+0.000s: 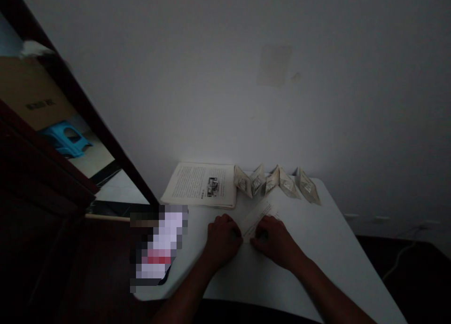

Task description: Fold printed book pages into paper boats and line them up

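Both my hands rest on a white table and press on a printed sheet of paper that lies folded between them. My left hand has its fingers curled onto the sheet's near left corner. My right hand pinches the sheet's lower edge with fingers closed. The room is dim, so the fold itself is hard to make out.
An open printed book lies at the table's far left. Several folded paper shapes stand in a row along the wall behind the sheet. A blurred-out flat object sits at the left edge. A blue stool shows beyond a dark frame.
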### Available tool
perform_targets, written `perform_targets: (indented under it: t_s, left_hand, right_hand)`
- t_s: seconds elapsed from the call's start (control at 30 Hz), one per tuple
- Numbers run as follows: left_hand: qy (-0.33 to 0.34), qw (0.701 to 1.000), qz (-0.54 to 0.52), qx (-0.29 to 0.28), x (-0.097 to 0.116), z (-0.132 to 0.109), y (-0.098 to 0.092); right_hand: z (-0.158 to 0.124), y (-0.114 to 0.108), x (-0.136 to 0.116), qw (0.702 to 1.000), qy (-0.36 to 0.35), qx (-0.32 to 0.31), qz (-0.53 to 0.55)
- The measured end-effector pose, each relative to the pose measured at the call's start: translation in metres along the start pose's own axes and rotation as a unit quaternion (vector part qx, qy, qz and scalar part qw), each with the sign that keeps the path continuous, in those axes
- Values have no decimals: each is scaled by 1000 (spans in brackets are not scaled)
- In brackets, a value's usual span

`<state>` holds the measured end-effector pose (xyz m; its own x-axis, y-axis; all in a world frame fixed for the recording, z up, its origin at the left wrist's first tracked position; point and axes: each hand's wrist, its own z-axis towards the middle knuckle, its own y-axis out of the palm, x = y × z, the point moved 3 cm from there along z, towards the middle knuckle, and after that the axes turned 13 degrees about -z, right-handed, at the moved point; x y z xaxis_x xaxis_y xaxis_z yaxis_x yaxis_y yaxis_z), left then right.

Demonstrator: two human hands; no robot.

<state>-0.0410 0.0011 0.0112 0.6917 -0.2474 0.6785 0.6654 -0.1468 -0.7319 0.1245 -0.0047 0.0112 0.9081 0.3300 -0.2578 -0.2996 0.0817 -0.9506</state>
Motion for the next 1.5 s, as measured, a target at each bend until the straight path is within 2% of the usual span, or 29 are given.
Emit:
perform_targets:
  t_s: [0.2, 0.47, 0.57, 0.67, 0.73, 0.8, 0.93, 1.07, 1.17, 1.27, 1.37, 1.5]
  left_hand:
    - [-2, 1000, -9, 1, -2, 0, 1]
    - [-6, 1000, -6, -4, -3, 0, 0]
    - [3, 1000, -9, 6, -4, -1, 0]
    - [7, 1000, -26, 16, -4, -1, 0]
    - [1, 999, -35, 16, -6, -1, 0]
    - [-4, 999, -39, 13, -6, -1, -1]
    - [13, 999, -40, 11, 0, 0, -5]
    - [54, 998, -40, 17, 24, 10, -3]
    - [70, 998, -3, 4, 45, 28, 10]
    - [51, 996, 59, -34, 58, 49, 28]
    - [-7, 992, 85, -99, 59, 66, 41]
    - [-5, 989, 84, -124, 54, 74, 44]
  right_hand:
    - [0, 4, -11, 998, 36, 37, -49]
    - [1, 4, -1, 1000, 23, 6, 1]
    - [-1, 1, 3, 999, 16, 8, 43]
    - [-5, -2, 7, 991, 19, -11, 132]
    - [-8, -6, 15, 979, 27, -23, 199]
    - [-10, -11, 29, 971, 45, -2, 233]
    - [-8, -24, 71, 971, 102, 98, 194]
    - [0, -24, 101, 970, 151, 129, 138]
    - [5, -17, 104, 975, 152, 135, 88]
    - [8, -12, 97, 981, 98, 161, 38]
    - [8, -9, 92, 985, 59, 161, 18]
    - [8, -8, 92, 988, 53, 147, 18]
